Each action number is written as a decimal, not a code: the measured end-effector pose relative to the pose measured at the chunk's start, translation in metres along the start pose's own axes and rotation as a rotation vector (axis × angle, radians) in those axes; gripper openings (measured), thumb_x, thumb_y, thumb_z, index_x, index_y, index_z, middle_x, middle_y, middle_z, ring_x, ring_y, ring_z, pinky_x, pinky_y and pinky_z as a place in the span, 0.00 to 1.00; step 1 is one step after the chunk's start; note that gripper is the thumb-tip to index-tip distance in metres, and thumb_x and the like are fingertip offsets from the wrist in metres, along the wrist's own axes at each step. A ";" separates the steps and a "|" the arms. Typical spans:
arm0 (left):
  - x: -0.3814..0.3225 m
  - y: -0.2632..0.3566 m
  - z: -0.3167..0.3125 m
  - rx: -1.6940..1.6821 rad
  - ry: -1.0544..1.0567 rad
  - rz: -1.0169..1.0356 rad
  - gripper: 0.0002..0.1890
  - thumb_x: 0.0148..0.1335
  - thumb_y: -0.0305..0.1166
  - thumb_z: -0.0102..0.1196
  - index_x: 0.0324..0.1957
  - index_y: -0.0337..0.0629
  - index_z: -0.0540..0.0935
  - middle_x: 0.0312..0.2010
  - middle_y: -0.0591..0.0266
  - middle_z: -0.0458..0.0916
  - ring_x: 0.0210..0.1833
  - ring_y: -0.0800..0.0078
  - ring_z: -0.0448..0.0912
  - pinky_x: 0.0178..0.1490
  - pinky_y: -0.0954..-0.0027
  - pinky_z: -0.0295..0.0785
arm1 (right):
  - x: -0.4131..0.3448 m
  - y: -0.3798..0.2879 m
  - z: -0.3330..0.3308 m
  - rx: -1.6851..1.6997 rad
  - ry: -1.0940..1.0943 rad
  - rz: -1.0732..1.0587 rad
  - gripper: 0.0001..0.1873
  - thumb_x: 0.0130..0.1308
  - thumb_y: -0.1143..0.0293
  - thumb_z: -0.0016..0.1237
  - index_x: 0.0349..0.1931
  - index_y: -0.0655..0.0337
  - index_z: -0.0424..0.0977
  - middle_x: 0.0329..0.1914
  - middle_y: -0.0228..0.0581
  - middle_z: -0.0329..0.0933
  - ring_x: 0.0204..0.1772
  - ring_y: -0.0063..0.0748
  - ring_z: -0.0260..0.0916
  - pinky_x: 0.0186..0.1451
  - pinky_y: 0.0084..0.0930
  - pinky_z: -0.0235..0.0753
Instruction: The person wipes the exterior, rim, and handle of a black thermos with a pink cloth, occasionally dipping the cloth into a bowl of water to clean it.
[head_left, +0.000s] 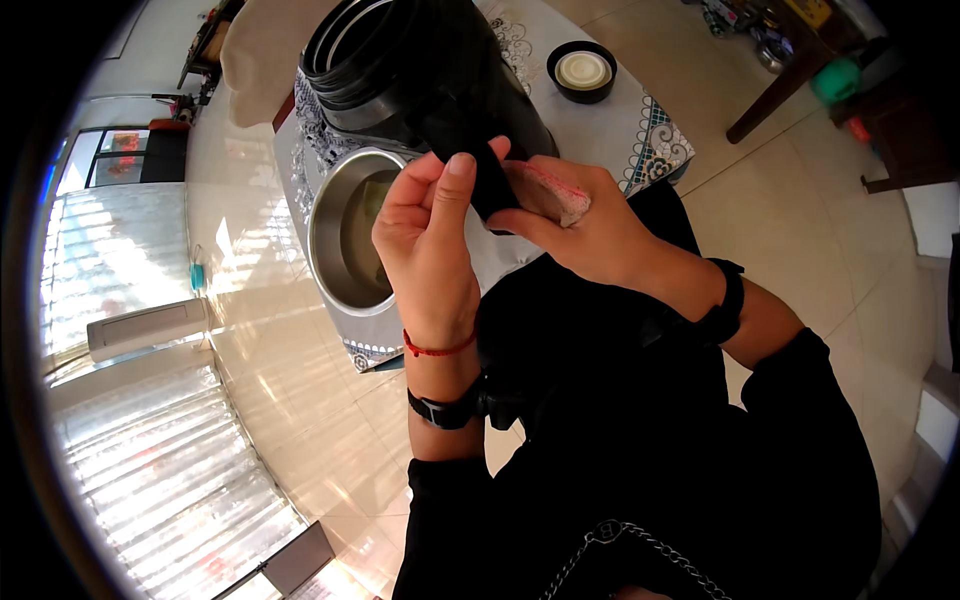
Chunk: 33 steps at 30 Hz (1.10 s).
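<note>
A large black insulated jug (510, 82) lies tilted at the top of the view, its round open mouth with a threaded neck facing the upper left. Its black handle (491, 180) sticks out towards me. My left hand (427, 240) pinches the handle between thumb and fingers. In my right hand (592, 217) is a folded pale cloth (551, 193) with a pink edge, pressed near the handle, with the thumb on the handle's end. Partly behind my left hand stands a metal basin (319, 247) holding some liquid and a greenish piece (373, 201), which I cannot identify.
A patterned tablecloth (660, 150) covers the small table. On it, a black round lid (582, 94) with a white centre rests at the far right. A beige covered seat (259, 67) stands beyond the left side. A wooden table leg (772, 97) rises at the upper right.
</note>
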<state>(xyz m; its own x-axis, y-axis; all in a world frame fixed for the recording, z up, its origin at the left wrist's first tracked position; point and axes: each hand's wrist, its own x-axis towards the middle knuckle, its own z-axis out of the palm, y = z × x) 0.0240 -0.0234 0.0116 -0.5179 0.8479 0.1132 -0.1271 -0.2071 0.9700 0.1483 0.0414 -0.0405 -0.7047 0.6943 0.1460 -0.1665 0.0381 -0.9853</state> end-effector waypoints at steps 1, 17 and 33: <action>0.000 -0.003 0.000 -0.002 0.004 0.000 0.07 0.65 0.26 0.54 0.41 0.32 0.78 0.39 0.50 0.84 0.44 0.70 0.81 0.53 0.74 0.72 | -0.003 0.005 -0.002 -0.002 -0.003 0.002 0.16 0.58 0.69 0.60 0.43 0.66 0.74 0.25 0.33 0.73 0.31 0.21 0.68 0.36 0.22 0.71; -0.002 0.005 0.008 -0.025 0.040 0.006 0.06 0.64 0.25 0.55 0.39 0.30 0.78 0.36 0.53 0.84 0.45 0.68 0.82 0.50 0.75 0.74 | -0.002 0.004 0.000 -0.031 -0.071 0.067 0.13 0.58 0.74 0.59 0.40 0.67 0.72 0.26 0.32 0.71 0.30 0.19 0.64 0.34 0.19 0.66; 0.008 0.004 -0.008 0.111 -0.176 -0.022 0.13 0.65 0.30 0.56 0.46 0.29 0.78 0.42 0.56 0.83 0.43 0.78 0.79 0.51 0.77 0.71 | -0.010 0.043 -0.020 -0.032 -0.215 0.082 0.11 0.64 0.82 0.48 0.47 0.71 0.72 0.40 0.40 0.81 0.48 0.24 0.75 0.53 0.22 0.73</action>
<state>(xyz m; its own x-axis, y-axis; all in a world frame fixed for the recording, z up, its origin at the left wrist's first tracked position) 0.0124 -0.0213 0.0150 -0.3587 0.9260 0.1180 -0.0374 -0.1405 0.9894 0.1620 0.0509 -0.0862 -0.8464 0.5268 0.0773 -0.0829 0.0131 -0.9965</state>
